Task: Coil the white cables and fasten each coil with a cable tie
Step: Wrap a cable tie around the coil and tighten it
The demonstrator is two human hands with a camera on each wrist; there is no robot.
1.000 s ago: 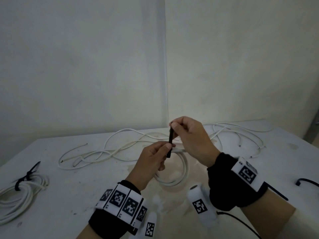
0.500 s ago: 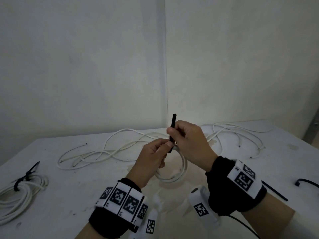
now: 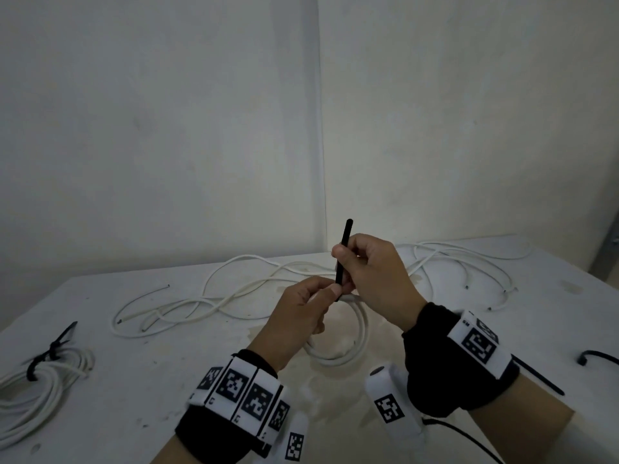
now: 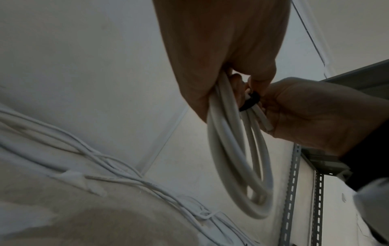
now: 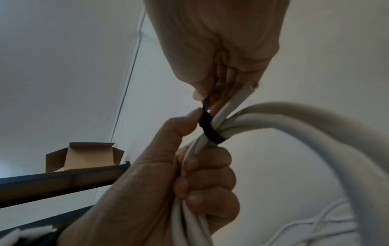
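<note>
1. Far on the table (image 3: 552, 306), loose white cables (image 3: 207, 296) are left to coil.
2. One tied coil (image 3: 40, 390) lies done, near left.
3. Our left hand (image 3: 301, 316) grips the coil (image 3: 355, 346) above the middle.
4. Our right hand (image 3: 371, 272) pinches the black cable tie (image 3: 344, 249); its tail points straight up.

Left hand (image 3: 298, 316): bare; black wristband (image 3: 214, 433) carrying a row of white tags (image 3: 241, 393) printed with black square codes. Right hand (image 3: 378, 279): bare; black wristband (image 3: 435, 363) with one white coded tag (image 3: 479, 343). White cylindrical camera pod (image 3: 388, 403), coded label, under right wrist; thin black lead (image 3: 469, 440) trailing from it.
</note>
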